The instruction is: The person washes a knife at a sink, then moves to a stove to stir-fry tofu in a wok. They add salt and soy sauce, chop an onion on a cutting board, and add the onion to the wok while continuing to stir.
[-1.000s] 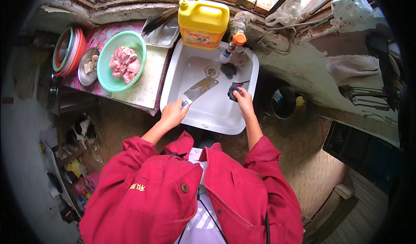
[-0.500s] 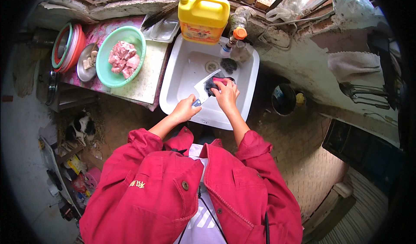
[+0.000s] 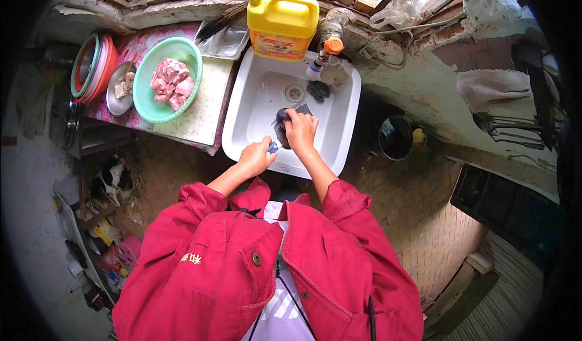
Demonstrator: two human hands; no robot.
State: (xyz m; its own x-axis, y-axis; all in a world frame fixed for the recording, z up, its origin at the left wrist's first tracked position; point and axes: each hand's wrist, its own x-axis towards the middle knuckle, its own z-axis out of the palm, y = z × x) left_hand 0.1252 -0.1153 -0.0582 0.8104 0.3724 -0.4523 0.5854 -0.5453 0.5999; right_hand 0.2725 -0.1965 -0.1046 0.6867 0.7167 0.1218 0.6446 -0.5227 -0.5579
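Over the white sink (image 3: 246, 113), my left hand (image 3: 254, 157) is wrapped round the blue-grey handle of a broad-bladed kitchen knife (image 3: 273, 147). My right hand (image 3: 302, 130) presses a dark scrubbing pad (image 3: 282, 115) onto the blade and covers much of it. The pad's exact make is hard to tell, since the fingers hide most of it. Farther back in the sink, a black scouring tangle (image 3: 318, 90) lies beside the round drain (image 3: 294, 93).
A yellow jug with a pump (image 3: 282, 23) stands behind the sink, beside an orange-handled tap (image 3: 334, 46). To the left, a green basin (image 3: 142, 92) holds raw meat chunks (image 3: 172, 81), near a small metal bowl (image 3: 119, 95). A black-and-white cat (image 3: 113, 178) lies at lower left.
My right hand has shifted left and nearer along the blade with the pad, covering more of it. The red part seen at its fingers earlier is out of sight. My left hand keeps its grip.
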